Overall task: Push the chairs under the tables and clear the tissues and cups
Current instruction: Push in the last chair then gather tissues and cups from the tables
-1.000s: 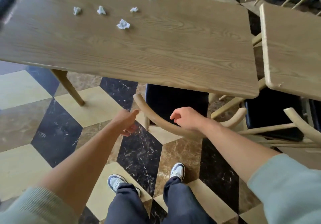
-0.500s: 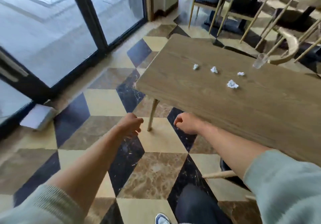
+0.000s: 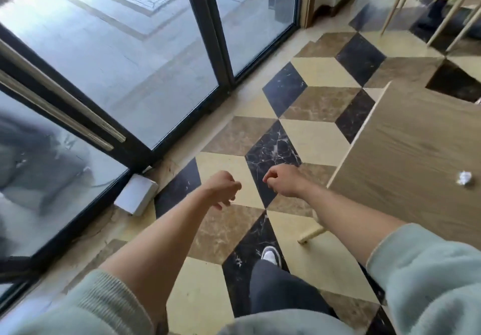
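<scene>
Holding nothing, my two hands, left and right, hang over the floor with fingers curled loosely; one crumpled tissue sits on the counter.

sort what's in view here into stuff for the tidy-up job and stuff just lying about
For the job:
crumpled tissue
wooden table
chair legs, far right

Just lying about:
white box by the glass door
</scene>
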Available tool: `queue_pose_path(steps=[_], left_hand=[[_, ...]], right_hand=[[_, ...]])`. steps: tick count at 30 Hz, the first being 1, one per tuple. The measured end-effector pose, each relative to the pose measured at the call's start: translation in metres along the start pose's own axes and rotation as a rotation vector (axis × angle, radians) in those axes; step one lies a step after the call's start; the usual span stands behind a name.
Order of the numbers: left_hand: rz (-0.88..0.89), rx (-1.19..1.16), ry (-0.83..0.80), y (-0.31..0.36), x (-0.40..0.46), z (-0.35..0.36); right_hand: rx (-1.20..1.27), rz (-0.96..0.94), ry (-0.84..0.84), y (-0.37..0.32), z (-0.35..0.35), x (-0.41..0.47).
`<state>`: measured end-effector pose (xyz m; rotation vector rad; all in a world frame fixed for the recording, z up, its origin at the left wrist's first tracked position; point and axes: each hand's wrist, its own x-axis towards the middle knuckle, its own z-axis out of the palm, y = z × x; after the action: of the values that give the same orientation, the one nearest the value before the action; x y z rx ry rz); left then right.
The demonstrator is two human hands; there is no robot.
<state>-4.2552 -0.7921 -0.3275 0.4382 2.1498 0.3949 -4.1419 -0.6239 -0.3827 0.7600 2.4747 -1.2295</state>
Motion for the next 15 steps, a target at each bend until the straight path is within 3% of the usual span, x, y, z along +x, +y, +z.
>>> queue_pose_path(steps=[3,7,15], left_hand=[[0.000,0.002,-0.003,0.022,0.045,-0.065],[0.038,-0.013,-0.054,0.065,0.130,-0.139],[0.277,0.097,-0.155,0.216,0.323,-0.238]], right_hand=[[0.051,0.052,-0.063,-0.026,-0.024,0.054],[0.108,0.149,-0.018,-0.037,-0.075,0.134],[0.156,0.411,0.264,-0.017,-0.198,0.274]])
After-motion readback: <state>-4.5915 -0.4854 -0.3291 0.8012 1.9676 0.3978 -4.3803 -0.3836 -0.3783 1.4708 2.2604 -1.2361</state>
